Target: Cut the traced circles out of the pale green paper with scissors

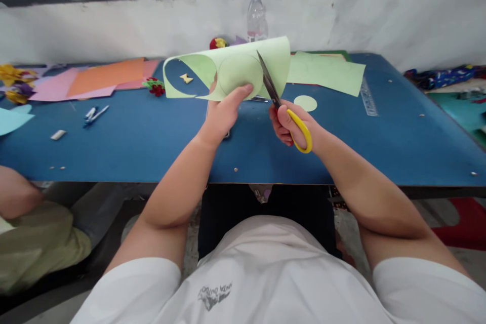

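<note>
1. Pale-green, curling paper sheet (279,58) held up above the blue tabletop (360,152), ahead of the torso, between the hands and the wall.
2. Left hand (225,112): closed in a pinch at the sheet's lower edge, thumb in front over the faintly outlined circle (238,72), other fingers mostly hidden behind.
3. Right hand (294,124): curled round the handles of yellow-handled, dark-bladed scissors (272,90), thumb at the yellow loop.
4. Key relation: blades lie just beside the circle's right edge, long axis slanting up and leftward, tip pointing away from the body. Cannot tell whether paper sits between them.
5. Left hand nearer the circle; right hand lower, off its right side.
</note>
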